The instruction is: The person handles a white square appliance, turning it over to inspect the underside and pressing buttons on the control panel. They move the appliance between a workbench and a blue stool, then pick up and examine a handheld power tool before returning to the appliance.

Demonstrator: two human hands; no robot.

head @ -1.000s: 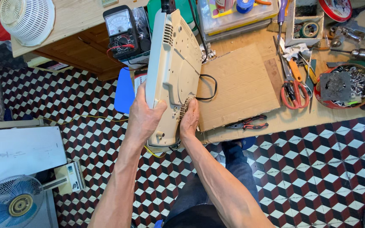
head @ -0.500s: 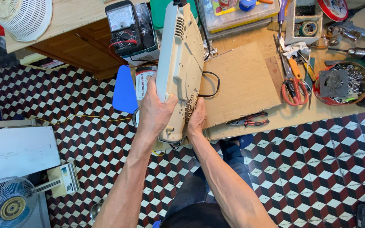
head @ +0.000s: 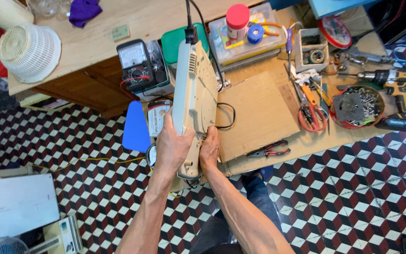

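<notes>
Both hands clamp the near end of a beige appliance casing [head: 192, 99] stood on edge over the cardboard sheet [head: 259, 115]: left hand [head: 174, 149] wrapping its outer face, right hand [head: 209, 151] pressed on the underside. Best to hold it firmly, minding the black power cord [head: 198, 14] and the analog multimeter [head: 134, 63] close beside.

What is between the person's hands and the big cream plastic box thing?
Nothing visible. The left hand grips the near end of the cream plastic casing, held on edge, and the right hand presses its flat side; both touch it directly above the brown cardboard sheet.
</notes>
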